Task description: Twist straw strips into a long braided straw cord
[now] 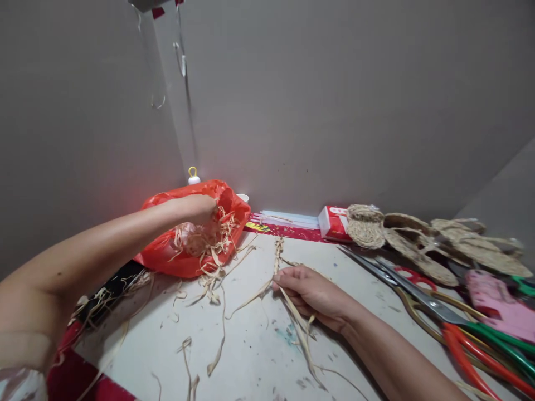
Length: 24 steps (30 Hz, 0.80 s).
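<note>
My right hand [307, 292] pinches a short braid of dried straw [277, 256] between thumb and fingers. The braid's plaited end points away from me, and its loose strands [301, 331] trail toward me below the hand. My left hand [204, 209] reaches into a red plastic bag [188, 267] at the left, over a tangle of pale straw strips [221, 228]. Its fingers are mostly hidden by the hand itself and the straw, so their grip does not show. Loose straw [213, 289] spills from the bag's mouth onto the white work surface [246, 356].
Large scissors with red [463, 356] and green [501, 340] handles lie at the right. Behind them are woven straw slippers [418, 245], a red-and-white packet [332, 223] and a pink cloth item [497, 303]. White sticks [288, 219] lie along the grey wall [334, 111].
</note>
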### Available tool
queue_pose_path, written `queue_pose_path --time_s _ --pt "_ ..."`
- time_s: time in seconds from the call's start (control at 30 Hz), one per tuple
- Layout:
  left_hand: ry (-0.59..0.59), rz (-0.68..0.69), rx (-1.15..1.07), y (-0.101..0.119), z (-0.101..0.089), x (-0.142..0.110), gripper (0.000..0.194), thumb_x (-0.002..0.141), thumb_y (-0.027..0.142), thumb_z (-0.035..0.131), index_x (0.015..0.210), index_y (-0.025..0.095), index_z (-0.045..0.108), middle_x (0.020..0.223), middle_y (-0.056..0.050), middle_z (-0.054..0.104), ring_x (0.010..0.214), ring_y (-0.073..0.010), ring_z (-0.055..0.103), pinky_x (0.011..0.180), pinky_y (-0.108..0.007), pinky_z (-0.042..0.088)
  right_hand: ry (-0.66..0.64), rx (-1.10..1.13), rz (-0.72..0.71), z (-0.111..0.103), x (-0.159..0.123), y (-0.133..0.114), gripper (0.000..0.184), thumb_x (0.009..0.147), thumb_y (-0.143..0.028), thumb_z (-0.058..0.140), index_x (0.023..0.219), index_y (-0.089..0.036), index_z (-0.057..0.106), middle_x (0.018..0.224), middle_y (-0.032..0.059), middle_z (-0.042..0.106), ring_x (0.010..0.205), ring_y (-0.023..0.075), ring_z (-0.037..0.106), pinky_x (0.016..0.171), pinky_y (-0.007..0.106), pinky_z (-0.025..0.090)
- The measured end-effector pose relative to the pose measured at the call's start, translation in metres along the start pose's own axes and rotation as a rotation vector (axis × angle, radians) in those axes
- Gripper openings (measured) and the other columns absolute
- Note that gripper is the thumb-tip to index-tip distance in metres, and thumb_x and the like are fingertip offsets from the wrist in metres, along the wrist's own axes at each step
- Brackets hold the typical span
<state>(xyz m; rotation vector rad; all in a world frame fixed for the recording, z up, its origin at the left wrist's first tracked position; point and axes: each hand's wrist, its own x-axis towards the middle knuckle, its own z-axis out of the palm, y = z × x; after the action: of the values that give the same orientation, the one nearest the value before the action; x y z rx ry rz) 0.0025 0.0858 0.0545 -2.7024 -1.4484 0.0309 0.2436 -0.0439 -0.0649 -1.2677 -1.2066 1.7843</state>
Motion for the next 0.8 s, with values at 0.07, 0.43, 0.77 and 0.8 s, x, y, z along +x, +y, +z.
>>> queue_pose_path --time_s 0.07,0.43,0.77,0.8 --pt "-0.033 -0.012 0.108 0.013 -0.012 -0.011 0.010 0.072 0.018 0.056 0.065 0.018 0.064 0.057 -0.001 0.057 0.055 -0.0120 0.049 0.057 -0.026 0.037 0.002 -0.003 0.003 0.001 -0.001 -0.001 0.029 0.066 -0.043 0.065 0.062 -0.017 0.054 0.039 -0.0127 0.022 0.037 0.0033 0.011 0.038 0.022 0.005" --pt "-0.226 0.442 -0.086 0.057 0.015 -0.065 0.038 0.070 0.003 0.048 0.094 0.024 0.069 0.101 -0.004 0.067 0.078 -0.0147 0.059 0.064 -0.025 0.041 0.017 -0.016 -0.006 0.000 0.001 0.002 0.028 0.068 -0.042 0.064 0.063 -0.017 0.054 0.038 -0.0124 0.024 0.036 0.0031 0.012 0.037 0.021 0.007" --pt "-0.205 0.196 -0.775 0.042 0.000 -0.054 0.027 0.087 0.033 0.048 0.069 0.015 0.059 0.055 0.000 0.056 0.046 -0.0075 0.046 0.048 -0.022 0.037 0.001 -0.009 0.007 0.001 0.001 0.003 0.031 0.068 -0.045 0.065 0.063 -0.017 0.052 0.038 -0.0126 0.024 0.035 0.0030 0.011 0.037 0.022 0.005" --pt "-0.191 0.159 -0.860 0.040 -0.005 -0.053 0.028 0.087 0.035 0.048 0.071 0.015 0.058 0.054 0.001 0.055 0.045 -0.0074 0.047 0.048 -0.022 0.037 0.000 -0.007 0.007 0.001 0.001 0.004 0.031 0.068 -0.045 0.065 0.063 -0.017 0.052 0.038 -0.0127 0.024 0.036 0.0029 0.011 0.037 0.021 0.005"
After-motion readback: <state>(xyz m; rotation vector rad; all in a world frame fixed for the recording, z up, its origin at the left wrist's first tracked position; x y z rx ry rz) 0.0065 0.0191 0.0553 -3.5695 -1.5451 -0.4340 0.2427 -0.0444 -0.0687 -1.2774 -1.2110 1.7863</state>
